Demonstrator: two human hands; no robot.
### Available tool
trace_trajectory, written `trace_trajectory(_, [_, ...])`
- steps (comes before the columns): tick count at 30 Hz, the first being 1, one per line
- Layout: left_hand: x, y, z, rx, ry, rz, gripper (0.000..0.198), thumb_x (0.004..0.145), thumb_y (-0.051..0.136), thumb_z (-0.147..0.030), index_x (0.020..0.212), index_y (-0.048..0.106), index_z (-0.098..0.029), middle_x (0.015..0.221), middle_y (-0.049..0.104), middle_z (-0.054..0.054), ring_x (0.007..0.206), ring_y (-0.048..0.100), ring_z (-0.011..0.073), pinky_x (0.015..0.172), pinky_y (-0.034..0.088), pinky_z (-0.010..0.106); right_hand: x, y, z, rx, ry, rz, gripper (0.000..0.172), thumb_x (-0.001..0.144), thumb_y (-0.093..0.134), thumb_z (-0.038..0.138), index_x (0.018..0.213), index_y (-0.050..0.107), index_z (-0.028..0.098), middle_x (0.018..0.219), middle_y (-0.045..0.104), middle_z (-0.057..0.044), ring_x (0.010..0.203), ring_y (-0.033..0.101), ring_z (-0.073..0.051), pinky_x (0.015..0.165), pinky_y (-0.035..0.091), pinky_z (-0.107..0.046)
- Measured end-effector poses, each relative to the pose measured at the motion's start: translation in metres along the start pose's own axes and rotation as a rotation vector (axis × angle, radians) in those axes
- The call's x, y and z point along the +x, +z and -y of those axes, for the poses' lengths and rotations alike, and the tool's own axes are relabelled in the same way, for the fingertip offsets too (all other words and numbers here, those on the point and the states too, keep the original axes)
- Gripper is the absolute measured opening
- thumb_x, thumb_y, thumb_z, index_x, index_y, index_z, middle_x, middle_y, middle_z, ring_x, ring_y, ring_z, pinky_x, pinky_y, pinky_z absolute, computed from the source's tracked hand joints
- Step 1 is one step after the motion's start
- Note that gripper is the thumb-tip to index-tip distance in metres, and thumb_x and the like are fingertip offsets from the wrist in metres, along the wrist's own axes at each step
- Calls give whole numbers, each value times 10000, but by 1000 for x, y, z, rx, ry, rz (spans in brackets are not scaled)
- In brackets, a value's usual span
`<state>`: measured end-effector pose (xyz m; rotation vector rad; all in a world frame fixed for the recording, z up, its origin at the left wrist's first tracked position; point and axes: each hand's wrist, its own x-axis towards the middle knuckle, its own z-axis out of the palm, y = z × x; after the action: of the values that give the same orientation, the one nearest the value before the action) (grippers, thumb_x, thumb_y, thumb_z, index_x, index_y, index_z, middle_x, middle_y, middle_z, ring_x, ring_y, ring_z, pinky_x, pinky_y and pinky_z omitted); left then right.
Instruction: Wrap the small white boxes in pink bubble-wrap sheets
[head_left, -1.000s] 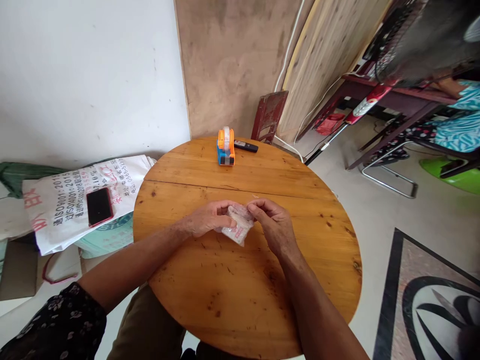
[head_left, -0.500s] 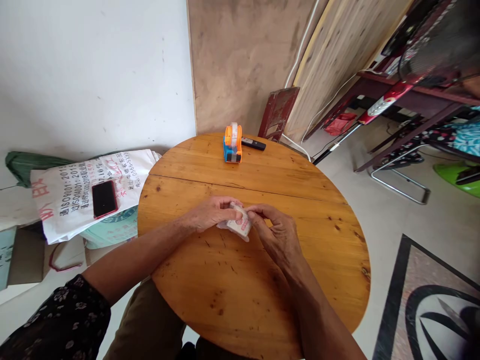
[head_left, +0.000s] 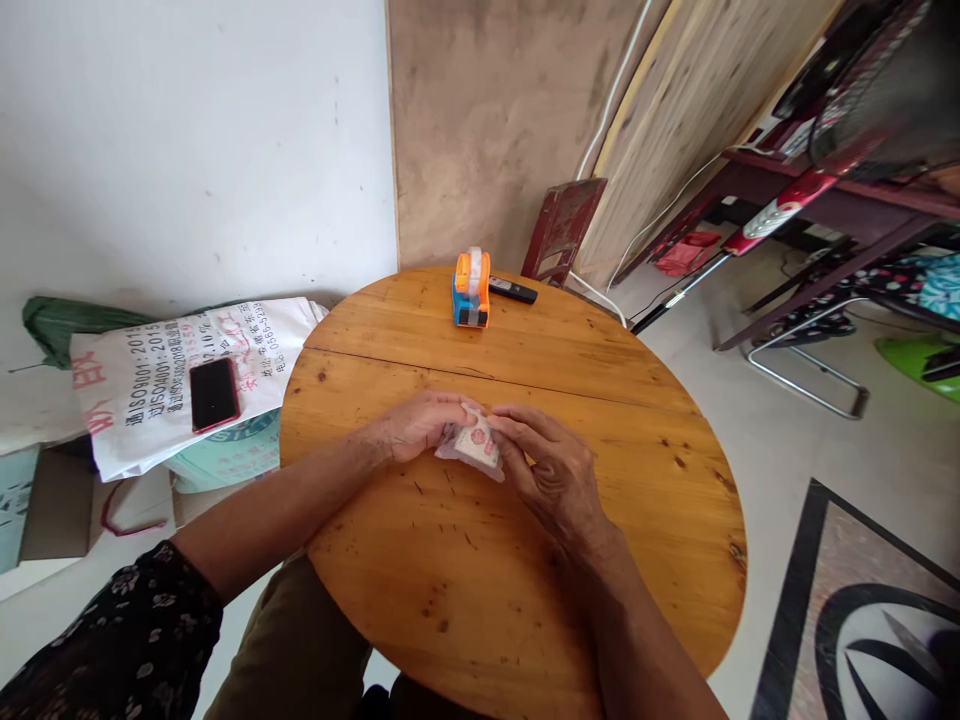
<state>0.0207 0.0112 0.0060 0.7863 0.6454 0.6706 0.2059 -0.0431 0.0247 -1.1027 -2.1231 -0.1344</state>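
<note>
**Packet [head_left: 484,447] held between two hands over the table [head_left: 517,620]**

The small, clear-wrapped packet, printed in red, is found near the middle of the frame. It is gripped from its left side by the left hand [head_left: 424,425], with the thumb laid across its upper face. Its upper right edge is pinched by the thumb and forefinger of the right hand [head_left: 555,465]; the other fingers are curled. Whether the packet's lower side is rested on the wood cannot be told.

The step in hand is judged to be fine work on the wrapper, done at that right edge; whether it is being opened, folded or smoothed is not shown. For the next move, a steady hold on the left would be called for, with the thin film handled lightly by the right fingertips so that it is not torn unevenly.

At the upper centre of the frame, an orange and blue tape dispenser [head_left: 471,290] is set near the table's far rim, with a black bar [head_left: 514,290] just beside it. At the left, a phone [head_left: 214,394] is laid on a white sack [head_left: 157,370]. Neither hand is put to any of these.
</note>
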Motion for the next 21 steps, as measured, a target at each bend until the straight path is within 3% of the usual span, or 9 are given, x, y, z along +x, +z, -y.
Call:
trace_trajectory(8, [-2, -1, -3, 17, 46, 17, 282, 628, 779, -223, 866, 681, -109, 773, 684, 45, 679, 635, 144, 649, 474, 256, 1, 1, 0, -10, -49, -52, 147, 898, 612, 146, 967, 707, 235, 966, 760, -52, 842, 696, -174, 749, 509, -306])
trace_trajectory(18, [-1, -3, -2, 69, 55, -30, 303, 635, 771, -239, 899, 686, -119, 782, 666, 31, 679, 616, 136, 653, 466, 263, 1, -2, -2, -8, 9, 101, 230, 909, 545, 172, 1013, 718, 280, 1060, 752, -51, 936, 687, -199, 848, 502, -371])
trace_trajectory(21, [-1, -3, -2, 56, 85, -54, 292, 644, 766, -236, 900, 683, -122, 787, 669, 30, 676, 613, 128, 659, 466, 259, 1, -5, 0, 75, 41, 90, 215, 905, 560, 205, 1010, 726, 293, 1132, 728, -57, 1005, 673, -224, 916, 482, -427])
